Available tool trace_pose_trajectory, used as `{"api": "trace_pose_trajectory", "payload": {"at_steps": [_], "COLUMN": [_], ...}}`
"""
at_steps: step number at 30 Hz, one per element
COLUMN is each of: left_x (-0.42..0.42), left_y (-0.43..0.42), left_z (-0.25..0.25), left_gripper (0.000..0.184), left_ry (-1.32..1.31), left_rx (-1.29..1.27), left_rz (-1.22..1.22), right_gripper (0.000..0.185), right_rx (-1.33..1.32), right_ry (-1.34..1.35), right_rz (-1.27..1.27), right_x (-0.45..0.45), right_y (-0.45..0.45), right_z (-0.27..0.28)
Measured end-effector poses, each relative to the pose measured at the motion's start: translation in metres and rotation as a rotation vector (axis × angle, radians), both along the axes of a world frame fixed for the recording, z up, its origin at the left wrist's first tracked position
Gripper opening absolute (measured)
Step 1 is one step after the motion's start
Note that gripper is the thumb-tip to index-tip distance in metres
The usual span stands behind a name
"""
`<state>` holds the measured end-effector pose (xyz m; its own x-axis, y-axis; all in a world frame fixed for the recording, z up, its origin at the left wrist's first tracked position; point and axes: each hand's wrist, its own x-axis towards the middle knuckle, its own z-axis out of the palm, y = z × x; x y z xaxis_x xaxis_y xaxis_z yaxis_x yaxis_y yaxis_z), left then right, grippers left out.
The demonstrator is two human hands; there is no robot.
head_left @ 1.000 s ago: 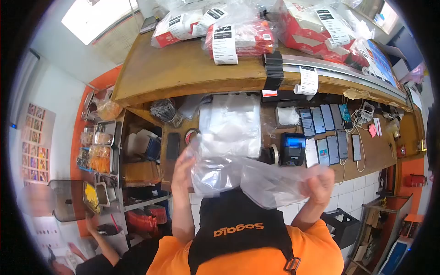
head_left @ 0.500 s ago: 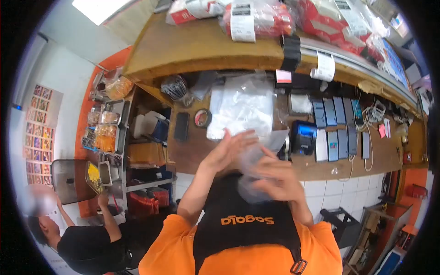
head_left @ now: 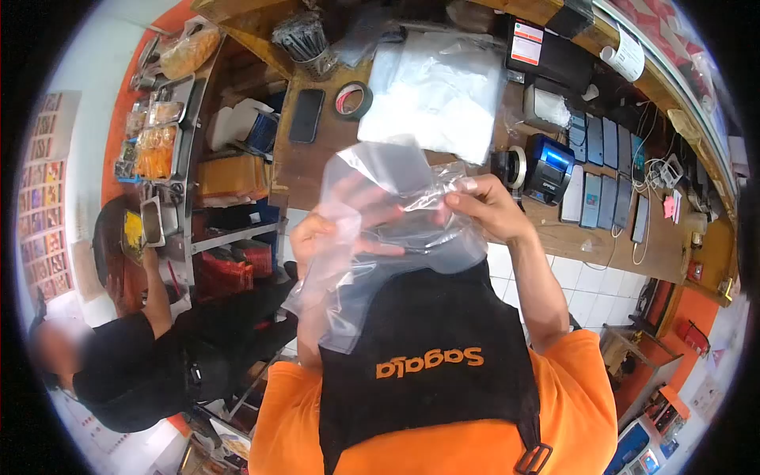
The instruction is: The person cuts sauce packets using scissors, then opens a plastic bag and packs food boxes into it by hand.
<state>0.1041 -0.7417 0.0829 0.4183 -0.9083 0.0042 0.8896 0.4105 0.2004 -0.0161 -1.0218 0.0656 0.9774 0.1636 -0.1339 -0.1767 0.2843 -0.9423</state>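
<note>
A clear plastic bag (head_left: pixel 348 261) hangs spread between my hands, above the black apron. My left hand (head_left: pixel 313 233) is at its left side, largely covered by the film. Its fingers show through the plastic, stretched toward the right, with the thumb against the bag; whether they are inside or behind it I cannot tell. My right hand (head_left: pixel 491 206) pinches the crumpled right edge of the bag between thumb and fingers. Just beyond lies a stack of clear plastic bags (head_left: pixel 431 99) on the wooden table (head_left: pixel 305 174).
Tape roll (head_left: pixel 353 100) and black phone (head_left: pixel 307 115) lie left of the stack. A small printer (head_left: pixel 548 170), several phones (head_left: pixel 602 158) and white cables (head_left: pixel 645 178) are on the right. At left, a co-worker in black (head_left: pixel 134 356) stands by shelves with food trays (head_left: pixel 154 150).
The bag, blurred and bunched near my right hand before, is now spread between both hands. My left hand has gone from bare and outstretched to behind or within the film. The view has shifted.
</note>
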Motion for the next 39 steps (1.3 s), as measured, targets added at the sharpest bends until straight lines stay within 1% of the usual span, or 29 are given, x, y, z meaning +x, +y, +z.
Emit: {"api": "trace_pose_trajectory", "payload": {"at_steps": [2,3,4,5,7,8,9,10,11,12,13,14,15,17,20,21,22,23,24,25,27,28,29,31,32,34,35,37,39], "left_x": [0.012,0.018,0.025,0.031,0.034,0.03,0.023,0.012,-0.002,-0.011,-0.019,-0.025,-0.031,-0.043,-0.053,-0.055,-0.056,-0.055,-0.054,-0.052,-0.043,-0.039,-0.039,-0.043,-0.041,-0.036,-0.037,-0.041,-0.043], "left_y": [0.013,0.017,0.023,0.03,0.043,0.043,0.043,0.037,0.036,0.031,0.015,-0.005,-0.017,-0.028,-0.032,-0.033,-0.033,-0.034,-0.037,-0.035,-0.024,-0.021,-0.023,-0.027,-0.025,-0.019,-0.021,-0.026,-0.026], "left_z": [0.011,0.014,0.016,0.02,0.045,0.069,0.086,0.101,0.109,0.113,0.114,0.105,0.087,0.07,0.056,0.051,0.047,0.044,0.05,0.049,0.046,0.045,0.05,0.066,0.064,0.058,0.06,0.063,0.048], "left_gripper": [0.081,0.077,0.074,0.071,0.053,0.046,0.036,0.025,0.018,0.022,0.031,0.039,0.037,0.041,0.041,0.041,0.041,0.041,0.035,0.03,0.021,0.015,0.017,0.022,0.026,0.035,0.037,0.041,0.045], "left_ry": [-0.038,-0.111,-0.187,-0.262,-0.706,-1.069,-1.171,-1.255,-1.268,-1.312,-1.433,-1.378,-1.329,-1.089,-1.157,-1.114,-1.071,-1.026,-0.977,-1.025,-1.128,-1.253,-1.341,-1.515,-1.581,-1.715,-1.642,-1.491,-1.286], "left_rx": [-0.01,0.135,0.281,0.427,1.039,1.335,1.339,1.267,1.211,1.169,1.079,1.032,1.109,1.065,1.119,1.095,1.074,1.052,1.106,1.132,1.183,1.168,1.185,1.219,1.206,1.178,1.184,1.195,1.092], "left_rz": [0.049,0.111,0.175,0.238,0.591,0.708,0.835,0.923,0.79,0.515,0.344,0.332,0.378,0.408,0.401,0.424,0.447,0.473,0.543,0.538,0.531,0.524,0.5,0.449,0.433,0.399,0.422,0.468,0.446], "right_gripper": [0.025,0.023,0.024,0.025,0.026,0.028,0.027,0.025,0.023,0.021,0.022,0.022,0.022,0.021,0.02,0.02,0.018,0.018,0.018,0.018,0.022,0.023,0.023,0.023,0.022,0.016,0.013,0.01,0.011], "right_rx": [0.098,0.148,0.129,0.056,-0.092,-0.199,-0.287,-0.251,-0.214,-0.032,-0.193,-0.06,0.074,-0.034,-0.254,-0.34,-0.241,-0.193,-0.145,-0.094,-0.023,0.006,0.038,-0.009,-0.032,0.077,0.131,0.111,0.12], "right_ry": [0.122,0.173,0.219,0.191,0.134,0.15,0.138,0.128,0.119,0.147,0.015,-0.051,-0.113,-0.034,0.079,0.108,0.113,0.031,-0.053,-0.135,-0.067,-0.044,-0.02,-0.028,-0.033,0.06,0.105,0.079,0.06], "right_rz": [-0.136,-0.204,-0.261,-0.321,-0.459,-0.483,-0.545,-0.559,-0.571,-0.549,-0.541,-0.524,-0.507,-0.421,-0.353,-0.338,-0.289,-0.35,-0.407,-0.462,-0.376,-0.331,-0.286,-0.319,-0.334,-0.343,-0.347,-0.333,-0.333], "right_x": [0.006,0.011,0.017,0.023,0.034,0.035,0.037,0.038,0.038,0.037,0.038,0.039,0.039,0.033,0.024,0.023,0.019,0.02,0.022,0.022,0.019,0.02,0.019,0.018,0.017,0.018,0.018,0.017,0.015], "right_y": [0.003,0.006,0.01,0.015,0.022,0.025,0.03,0.036,0.043,0.052,0.06,0.071,0.08,0.076,0.076,0.075,0.076,0.081,0.088,0.09,0.082,0.078,0.075,0.072,0.07,0.065,0.063,0.062,0.066], "right_z": [0.019,0.032,0.042,0.04,0.031,0.042,0.035,0.036,0.039,0.051,0.045,0.051,0.055,0.056,0.046,0.044,0.046,0.041,0.033,0.029,0.029,0.024,0.022,0.021,0.021,0.025,0.027,0.024,0.022]}}
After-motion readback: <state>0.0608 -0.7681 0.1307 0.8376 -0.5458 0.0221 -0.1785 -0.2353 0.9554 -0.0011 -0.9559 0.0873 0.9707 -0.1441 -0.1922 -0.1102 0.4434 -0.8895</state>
